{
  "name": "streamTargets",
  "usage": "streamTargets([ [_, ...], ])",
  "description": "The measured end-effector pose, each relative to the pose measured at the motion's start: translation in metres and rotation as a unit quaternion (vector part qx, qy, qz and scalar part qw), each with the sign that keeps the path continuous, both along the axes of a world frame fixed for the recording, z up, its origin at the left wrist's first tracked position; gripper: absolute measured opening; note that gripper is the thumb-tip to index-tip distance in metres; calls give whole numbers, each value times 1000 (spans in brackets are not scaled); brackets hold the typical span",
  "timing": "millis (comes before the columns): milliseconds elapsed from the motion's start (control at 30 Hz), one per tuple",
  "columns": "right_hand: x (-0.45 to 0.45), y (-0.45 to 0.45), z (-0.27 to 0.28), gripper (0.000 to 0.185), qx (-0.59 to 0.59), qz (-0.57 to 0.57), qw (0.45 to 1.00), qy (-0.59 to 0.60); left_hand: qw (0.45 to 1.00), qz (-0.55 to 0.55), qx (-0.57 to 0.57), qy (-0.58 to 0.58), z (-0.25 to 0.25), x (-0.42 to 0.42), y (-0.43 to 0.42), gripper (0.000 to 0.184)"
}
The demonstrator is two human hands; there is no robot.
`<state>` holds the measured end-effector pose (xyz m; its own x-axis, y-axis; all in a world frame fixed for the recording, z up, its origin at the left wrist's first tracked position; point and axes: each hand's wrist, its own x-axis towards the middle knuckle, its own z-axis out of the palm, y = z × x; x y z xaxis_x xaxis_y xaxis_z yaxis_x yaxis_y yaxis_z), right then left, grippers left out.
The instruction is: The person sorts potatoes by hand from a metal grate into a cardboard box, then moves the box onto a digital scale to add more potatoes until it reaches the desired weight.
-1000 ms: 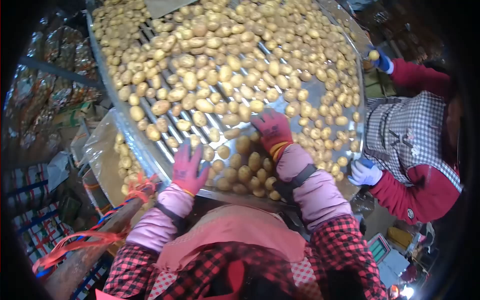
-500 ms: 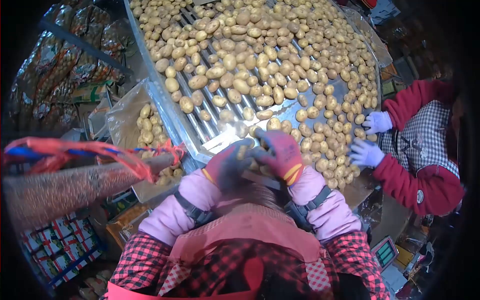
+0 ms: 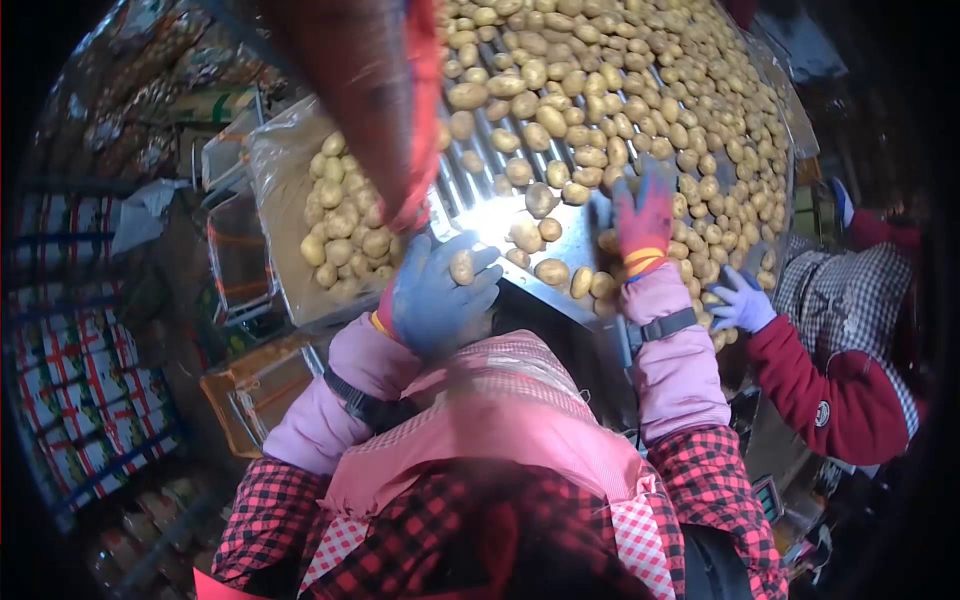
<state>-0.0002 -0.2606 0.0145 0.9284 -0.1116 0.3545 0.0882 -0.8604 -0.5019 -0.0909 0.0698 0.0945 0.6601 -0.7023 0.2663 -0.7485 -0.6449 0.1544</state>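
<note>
Dim room, stacked printed cartons (image 3: 88,400) left, orange-edged crate (image 3: 222,415) nearby.

A blurred pole (image 3: 345,70) crosses in front of my roller table (image 3: 575,226), hiding part of its left edge, and runs out at the top. The table's far edge is cut off there too, along with some potatoes (image 3: 600,10). My right hand (image 3: 645,210) is smeared, so I can't tell whether its fingertips touch anything. The co-worker's torso (image 3: 845,300) fades into the dark rim. Print on the cartons (image 3: 90,400) beyond the table's left edge is too small to read.
</note>
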Motion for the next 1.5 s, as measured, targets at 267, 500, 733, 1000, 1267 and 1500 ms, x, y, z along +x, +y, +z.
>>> streamTargets([
  [267,-121,47,0,42,161,252,916,266,536,217,-650,494,-64,-88,105,45],
  [500,-214,8,-24,44,142,218,924,280,337,712,-549,279,-277,-267,357,34],
  [733,-239,-19,0,46,60,183,960,202,772,323,280,469,-225,-231,329,36],
  [1000,-159,-17,-20,67,-112,40,982,144,849,84,-230,469,-62,4,14,44],
  [1267,-123,-86,-40,65,-122,-156,967,160,983,-112,-57,133,-87,47,-160,65],
  [1500,-317,-77,-25,64,-27,-72,976,202,964,245,-88,50,-91,241,-194,50],
])
